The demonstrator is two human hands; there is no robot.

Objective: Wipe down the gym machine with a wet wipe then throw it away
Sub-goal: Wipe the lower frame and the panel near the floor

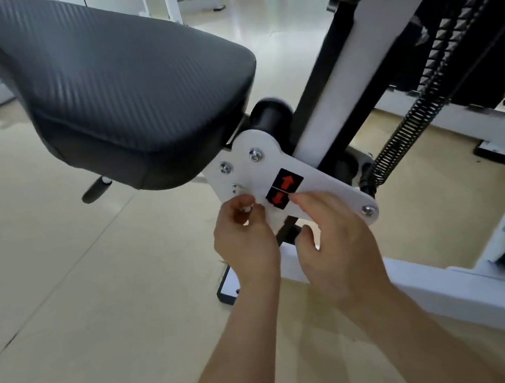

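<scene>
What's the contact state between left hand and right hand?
Apart. The head view shows a gap between the left hand and the right hand, with a dark post visible through it. The left hand pinches a white wipe.

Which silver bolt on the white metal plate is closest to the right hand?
The silver bolt at the white metal plate's lower-right tip, just right of the right hand. The other bolts cluster at the plate's upper left, below the black padded seat.
</scene>
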